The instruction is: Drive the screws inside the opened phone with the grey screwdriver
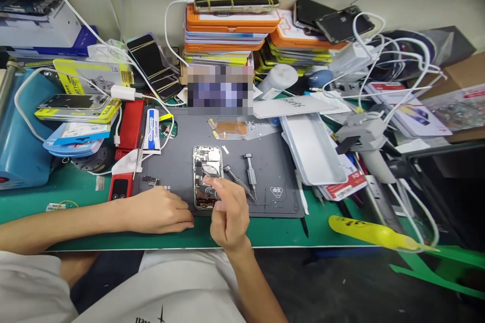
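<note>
An opened phone [206,171] with its insides showing lies on a dark grey work mat [178,166]. My left hand [161,210] rests on the mat's front edge just left of the phone, fingers curled closed, and nothing shows in it. My right hand [227,212] hovers over the phone's lower half with its fingertips pinched together on the phone's insides; what they pinch is too small to make out. Two screwdrivers [242,175] lie on the mat right of the phone.
Stacked orange and yellow boxes [231,28] and phones crowd the back. A white tray [312,149] and white cables [394,60] lie right, a red box [131,123] and a blue machine [20,131] left. A yellow tool [373,234] lies near the green table's front edge.
</note>
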The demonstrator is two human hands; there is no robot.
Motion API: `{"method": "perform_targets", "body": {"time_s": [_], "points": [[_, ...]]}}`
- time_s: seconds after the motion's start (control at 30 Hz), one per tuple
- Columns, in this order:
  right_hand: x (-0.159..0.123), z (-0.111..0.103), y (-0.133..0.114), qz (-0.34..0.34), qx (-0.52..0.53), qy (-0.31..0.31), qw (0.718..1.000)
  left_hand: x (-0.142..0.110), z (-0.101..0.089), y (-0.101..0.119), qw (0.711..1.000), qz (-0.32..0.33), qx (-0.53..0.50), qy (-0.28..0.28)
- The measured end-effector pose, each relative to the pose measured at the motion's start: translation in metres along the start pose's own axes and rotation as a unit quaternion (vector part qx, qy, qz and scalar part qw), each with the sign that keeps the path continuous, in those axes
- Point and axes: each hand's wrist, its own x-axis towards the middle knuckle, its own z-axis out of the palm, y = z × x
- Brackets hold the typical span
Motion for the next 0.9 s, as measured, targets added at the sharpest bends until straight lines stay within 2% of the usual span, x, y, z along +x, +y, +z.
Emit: {"method": "perform_targets", "body": {"time_s": [0.23,0.5,0.6,0.67,0.73,0.9], "points": [[-0.002,-0.001,0.001,0.019,0.009,0.001,1.000,0.003,-0.004,0.001,0.999,-0.018,-0.019,0.018],[-0.006,0.000,0.004,0.029,0.004,0.007,1.000,0.004,-0.009,0.007,0.977,-0.116,0.050,0.171],[-0.007,0.000,0.004,0.089,0.023,0.014,0.996,0.006,-0.009,0.007,0.973,-0.135,0.072,0.171],[-0.007,-0.001,0.001,0.157,0.063,0.042,0.985,0.006,-0.008,0.006,0.973,-0.152,0.068,0.161],[-0.007,-0.001,-0.003,0.198,0.112,0.070,0.971,0.006,-0.007,0.006,0.973,-0.166,0.054,0.154],[-0.006,-0.005,-0.009,0.176,0.203,0.040,0.962,0.005,-0.006,0.004,0.977,-0.163,0.018,0.134]]}}
